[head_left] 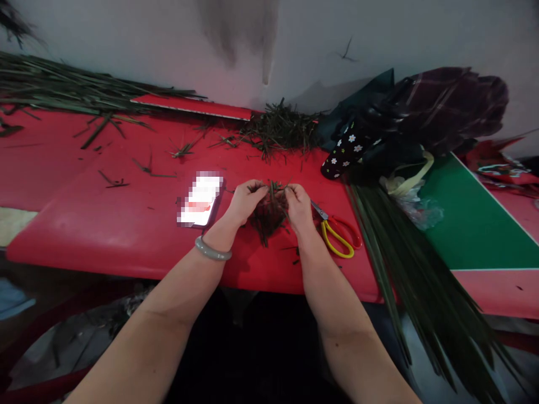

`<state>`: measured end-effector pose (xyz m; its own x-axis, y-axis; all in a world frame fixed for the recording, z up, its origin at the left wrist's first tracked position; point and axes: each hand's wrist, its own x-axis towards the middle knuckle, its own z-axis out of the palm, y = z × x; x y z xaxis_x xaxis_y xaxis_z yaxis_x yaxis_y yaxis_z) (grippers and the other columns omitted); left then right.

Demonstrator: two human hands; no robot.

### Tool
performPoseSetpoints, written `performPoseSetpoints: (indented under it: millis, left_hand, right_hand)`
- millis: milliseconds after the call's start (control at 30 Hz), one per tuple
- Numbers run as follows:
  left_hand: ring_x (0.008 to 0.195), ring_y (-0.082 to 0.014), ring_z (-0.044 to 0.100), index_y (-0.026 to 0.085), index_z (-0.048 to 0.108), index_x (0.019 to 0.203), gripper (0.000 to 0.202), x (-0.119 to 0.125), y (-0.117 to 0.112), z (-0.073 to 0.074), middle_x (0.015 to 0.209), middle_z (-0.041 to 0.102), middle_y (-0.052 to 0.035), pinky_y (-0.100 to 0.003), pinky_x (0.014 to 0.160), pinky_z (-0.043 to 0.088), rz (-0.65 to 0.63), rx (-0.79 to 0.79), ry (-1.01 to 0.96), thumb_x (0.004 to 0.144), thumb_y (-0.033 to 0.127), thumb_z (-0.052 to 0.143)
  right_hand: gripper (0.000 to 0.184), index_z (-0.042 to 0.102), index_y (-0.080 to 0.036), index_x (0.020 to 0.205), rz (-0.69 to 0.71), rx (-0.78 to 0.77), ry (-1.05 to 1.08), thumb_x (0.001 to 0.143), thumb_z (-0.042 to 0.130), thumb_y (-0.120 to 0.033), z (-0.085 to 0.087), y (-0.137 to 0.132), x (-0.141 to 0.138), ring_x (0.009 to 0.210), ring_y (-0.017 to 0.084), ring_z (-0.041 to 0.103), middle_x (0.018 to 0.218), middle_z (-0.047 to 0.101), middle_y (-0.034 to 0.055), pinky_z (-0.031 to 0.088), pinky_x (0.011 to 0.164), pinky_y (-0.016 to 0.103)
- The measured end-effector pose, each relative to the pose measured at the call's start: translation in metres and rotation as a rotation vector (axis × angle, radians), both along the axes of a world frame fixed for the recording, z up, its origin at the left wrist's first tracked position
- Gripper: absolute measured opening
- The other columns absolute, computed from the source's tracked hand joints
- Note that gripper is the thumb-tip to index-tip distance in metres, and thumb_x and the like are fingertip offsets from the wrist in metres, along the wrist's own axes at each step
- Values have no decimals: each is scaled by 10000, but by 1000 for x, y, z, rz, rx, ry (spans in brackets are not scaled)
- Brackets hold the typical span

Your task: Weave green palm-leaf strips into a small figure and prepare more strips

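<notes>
Between my two hands is a small woven piece of dark green leaf strips (269,216), with loose ends sticking out at top and bottom. My left hand (247,201), below a grey bangle (213,250) on the wrist, pinches its upper left side. On the upper right side my right hand (298,205) pinches it too, thumb and fingers together. Scissors (337,233) with one yellow and one red handle lie just right of my right hand. A lit phone (201,199) lies flat to the left of my left hand.
Long green leaves (412,258) hang over the table's front edge at right. A pile of leaf scraps (284,128) and a bundle of long strips (76,84) lie along the wall. A flowered black pouch (347,148) and dark folded fabric (458,106) sit at back right.
</notes>
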<state>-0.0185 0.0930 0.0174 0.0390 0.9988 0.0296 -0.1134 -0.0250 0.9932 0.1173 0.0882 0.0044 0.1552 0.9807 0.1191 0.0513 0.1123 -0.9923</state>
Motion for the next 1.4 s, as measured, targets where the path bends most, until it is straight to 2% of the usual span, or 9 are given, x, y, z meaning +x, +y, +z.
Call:
performPoseSetpoints:
  millis: [133,300,467,600,767,933,1133,1267,1400]
  left_hand:
    - [441,-52,450,146,513,625,106,-3,5,-2,511,478,45,-183,458,362,48,-86,-233,657,217,586]
    - [450,-48,457,147,494,610,92,-8,11,-3,502,479,47,-169,456,355,159,-100,-346,637,171,579]
    - [437,-47,447,155,477,614,83,-13,13,1,491,464,57,-170,443,348,259,-75,-392,635,142,556]
    - [428,-37,433,162,459,610,99,-16,14,2,495,460,63,-167,436,341,290,-63,-415,641,144,550]
    - [424,-40,429,146,502,602,95,-11,8,0,488,463,50,-179,433,334,61,-145,-193,645,181,579]
    - [431,-48,413,138,544,623,163,-8,2,2,504,469,37,-194,425,311,-69,-113,40,660,282,610]
    - [443,-48,440,136,554,707,141,-9,5,4,534,477,41,-189,449,354,76,-84,21,678,270,583]
    - [492,-55,493,141,542,836,170,-9,8,2,591,503,36,-191,498,400,103,-71,-88,668,163,546]
    - [560,-55,538,151,511,904,338,-9,8,2,683,541,20,-189,555,423,57,-88,-190,608,5,441]
  right_hand:
    - [112,435,-216,771,-112,101,308,749,468,-321,10,-3,-3,531,84,527,615,545,-58,440,542,228]
    - [136,430,-209,754,-145,188,485,715,528,-293,16,-2,6,437,42,425,525,428,-94,339,423,166]
    - [152,393,-216,741,-350,210,474,759,487,-333,20,3,25,362,22,309,494,338,-112,223,357,152]
    - [143,406,-218,774,-471,209,362,777,446,-355,20,6,31,354,24,312,494,352,-106,229,351,155]
    - [169,495,-199,846,-210,55,-52,760,448,-336,9,6,19,438,59,445,561,505,-56,365,429,187]
    - [188,607,-203,869,165,87,-551,745,479,-265,2,1,12,786,150,597,838,655,22,456,746,306]
    - [250,631,-188,918,29,115,-737,776,455,-293,2,3,19,871,188,594,926,658,62,445,786,331]
    - [246,633,-214,934,58,31,-872,772,467,-298,-1,3,19,838,208,601,920,664,62,445,770,361]
    - [253,613,-233,964,100,40,-743,785,440,-276,-4,4,16,833,184,607,886,673,32,449,776,342]
